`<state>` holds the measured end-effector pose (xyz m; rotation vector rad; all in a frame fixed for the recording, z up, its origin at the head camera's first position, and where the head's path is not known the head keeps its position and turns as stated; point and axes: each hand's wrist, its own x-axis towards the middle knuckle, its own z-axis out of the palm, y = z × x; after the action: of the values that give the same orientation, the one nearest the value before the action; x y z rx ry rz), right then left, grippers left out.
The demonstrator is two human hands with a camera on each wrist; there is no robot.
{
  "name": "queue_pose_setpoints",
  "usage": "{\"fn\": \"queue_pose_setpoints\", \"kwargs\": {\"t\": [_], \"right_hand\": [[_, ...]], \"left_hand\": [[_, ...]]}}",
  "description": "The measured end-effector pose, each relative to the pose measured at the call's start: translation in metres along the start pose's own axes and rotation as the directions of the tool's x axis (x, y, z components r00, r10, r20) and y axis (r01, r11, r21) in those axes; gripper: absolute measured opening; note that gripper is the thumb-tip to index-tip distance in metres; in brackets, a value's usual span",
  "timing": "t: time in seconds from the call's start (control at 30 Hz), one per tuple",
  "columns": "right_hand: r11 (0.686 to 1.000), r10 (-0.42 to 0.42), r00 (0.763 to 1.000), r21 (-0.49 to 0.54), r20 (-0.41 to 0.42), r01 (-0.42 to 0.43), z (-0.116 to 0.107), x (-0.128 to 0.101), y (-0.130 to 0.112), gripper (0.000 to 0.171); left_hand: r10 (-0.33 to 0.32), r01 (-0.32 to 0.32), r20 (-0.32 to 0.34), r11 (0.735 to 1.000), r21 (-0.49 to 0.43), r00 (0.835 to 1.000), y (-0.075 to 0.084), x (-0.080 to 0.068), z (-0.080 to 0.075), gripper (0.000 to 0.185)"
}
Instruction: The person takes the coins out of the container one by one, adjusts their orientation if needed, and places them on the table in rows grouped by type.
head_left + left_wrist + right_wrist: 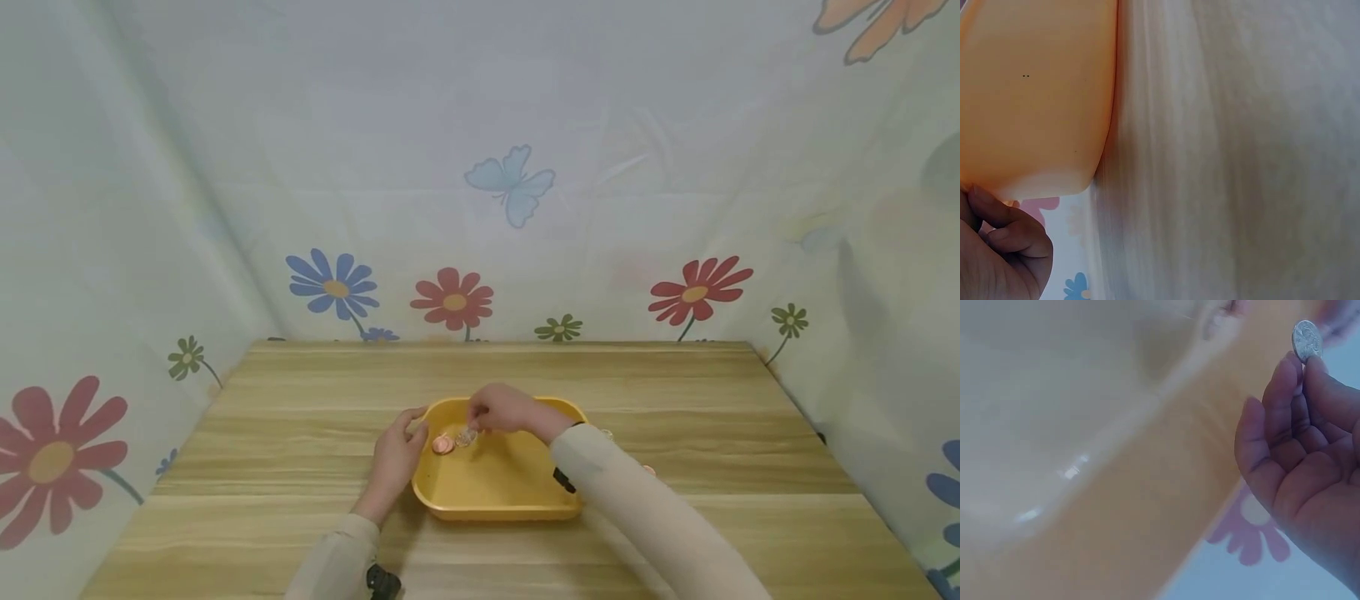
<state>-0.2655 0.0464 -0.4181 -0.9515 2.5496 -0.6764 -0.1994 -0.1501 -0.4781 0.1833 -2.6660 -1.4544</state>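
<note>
A yellow plastic tray (pixel 498 500) with raised walls sits on the table. My left hand (pixel 397 454) grips its left rim; in the left wrist view the curled fingers (pixel 1019 234) meet the corner of the tray wall. Over the tray's far left part, my right hand (pixel 506 408) pinches a silver coin (pixel 1307 341) upright between thumb and fingertips. Below it in the tray lies a copper-coloured coin (pixel 443 444), with silvery coins (pixel 465 437) right beside it. The right forearm crosses over the tray's right side and hides part of it.
Just right of the tray, partly behind the right sleeve, a pale coin (pixel 607 434) and a copper-coloured coin (pixel 648 470) lie on the wooden table (pixel 315 433). A flower-printed curtain (pixel 390 208) rises behind the table and along both sides.
</note>
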Motion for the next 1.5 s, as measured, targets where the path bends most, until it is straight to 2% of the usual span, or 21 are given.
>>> {"fn": "queue_pose_setpoints", "kwargs": {"t": [0.33, 0.6, 0.77, 1.1, 1.27, 1.5], "right_hand": [[0.999, -0.008, 1.000, 0.048, -0.025, 0.010, -0.031, -0.029, 0.000, 0.013], [0.994, 0.044, 0.998, 0.101, -0.034, -0.040, -0.047, -0.054, 0.004, 0.013], [0.995, 0.040, 0.998, 0.095, -0.051, -0.035, -0.051, -0.065, 0.013, 0.013], [0.988, 0.028, 0.992, 0.154, -0.122, -0.009, -0.049, -0.088, 0.039, 0.011], [0.988, 0.056, 0.986, 0.152, -0.156, -0.032, -0.051, -0.102, 0.050, 0.008], [0.978, 0.097, 0.973, 0.202, -0.208, -0.054, -0.052, -0.124, 0.068, 0.009]], "left_hand": [[-0.020, 0.020, 0.004, 1.000, 0.001, 1.000, 0.003, -0.001, -0.001, 0.038], [-0.025, 0.025, 0.001, 1.000, 0.004, 1.000, 0.001, 0.000, 0.000, 0.038], [-0.024, 0.024, 0.004, 1.000, 0.003, 1.000, 0.000, 0.001, 0.000, 0.038], [-0.023, 0.023, 0.002, 1.000, 0.014, 1.000, 0.000, 0.001, 0.000, 0.038], [-0.026, 0.026, 0.006, 1.000, 0.009, 1.000, 0.000, 0.000, -0.001, 0.038], [-0.036, 0.035, 0.011, 0.999, 0.008, 0.999, 0.002, -0.002, -0.002, 0.038]]}}
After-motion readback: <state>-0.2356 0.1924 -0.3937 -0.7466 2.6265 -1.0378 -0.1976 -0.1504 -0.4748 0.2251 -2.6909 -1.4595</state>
